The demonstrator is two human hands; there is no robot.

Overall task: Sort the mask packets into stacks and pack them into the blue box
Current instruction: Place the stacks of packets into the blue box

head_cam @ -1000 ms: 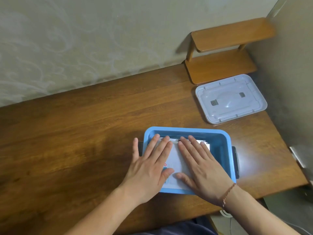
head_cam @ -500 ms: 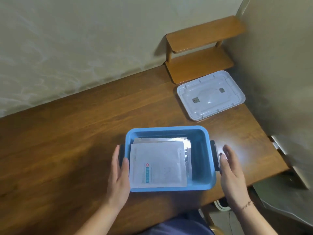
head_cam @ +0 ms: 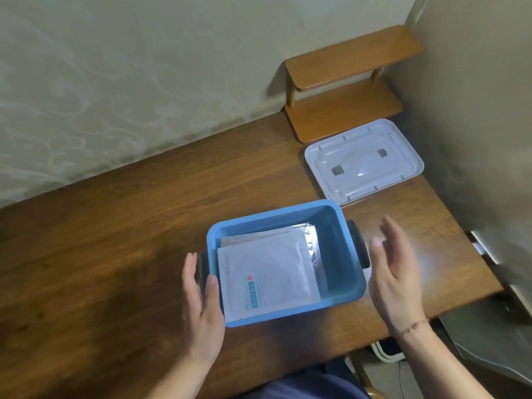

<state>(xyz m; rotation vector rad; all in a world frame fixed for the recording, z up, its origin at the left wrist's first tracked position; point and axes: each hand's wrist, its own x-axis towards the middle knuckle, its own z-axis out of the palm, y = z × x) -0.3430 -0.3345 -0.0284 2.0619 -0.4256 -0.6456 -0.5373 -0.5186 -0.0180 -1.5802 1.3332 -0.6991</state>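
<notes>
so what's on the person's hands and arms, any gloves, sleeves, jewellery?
Both forearms are bare: no sleeves or gloves. The right hand has a thin reddish cord bracelet at the wrist. The left hand wears nothing; no rings visible on its fingers.

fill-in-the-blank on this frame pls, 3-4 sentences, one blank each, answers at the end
1. The mask packets lie stacked inside the ____ box.
2. The white lid lies on the table, so the box is ____.
3. The left hand is at the box's left side; the thumb touches its ____.
4. The right hand, fingers straight, holds ____.

Missing words: blue; open; rim; nothing
</notes>
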